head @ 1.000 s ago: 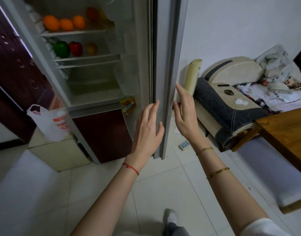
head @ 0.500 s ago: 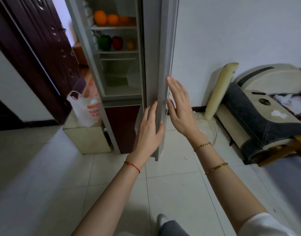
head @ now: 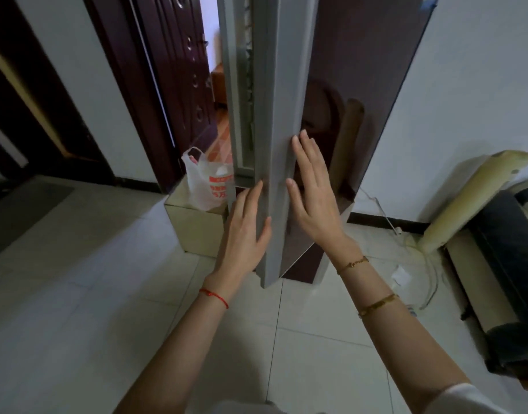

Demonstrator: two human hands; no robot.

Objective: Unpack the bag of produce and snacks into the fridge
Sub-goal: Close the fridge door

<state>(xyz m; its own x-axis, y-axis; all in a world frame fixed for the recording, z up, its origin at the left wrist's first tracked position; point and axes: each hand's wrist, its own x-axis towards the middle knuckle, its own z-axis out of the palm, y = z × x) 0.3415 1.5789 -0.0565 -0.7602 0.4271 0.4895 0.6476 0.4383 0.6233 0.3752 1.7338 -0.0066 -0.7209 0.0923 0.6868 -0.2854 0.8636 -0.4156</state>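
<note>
The fridge door (head: 279,121) stands edge-on before me, grey on its edge and dark glossy on its outer face, with only a narrow gap left to the fridge body. My left hand (head: 246,231) lies flat against the door's inner side, fingers spread, thumb on the edge. My right hand (head: 312,192) presses flat on the dark outer face. Neither hand holds anything. The fridge shelves and the produce inside are hidden. A white plastic bag (head: 207,183) with red print stands on a low beige box (head: 194,231) left of the fridge.
A dark wooden door (head: 173,79) stands ajar behind the bag. A rolled beige mat (head: 471,201) leans on the right wall beside a dark padded seat (head: 507,282). White cables (head: 430,264) trail on the tiled floor near the wall.
The fridge door has swung further towards shut under both hands. The oranges and peppers on the shelves have gone out of sight. My view has shifted left and closer.
</note>
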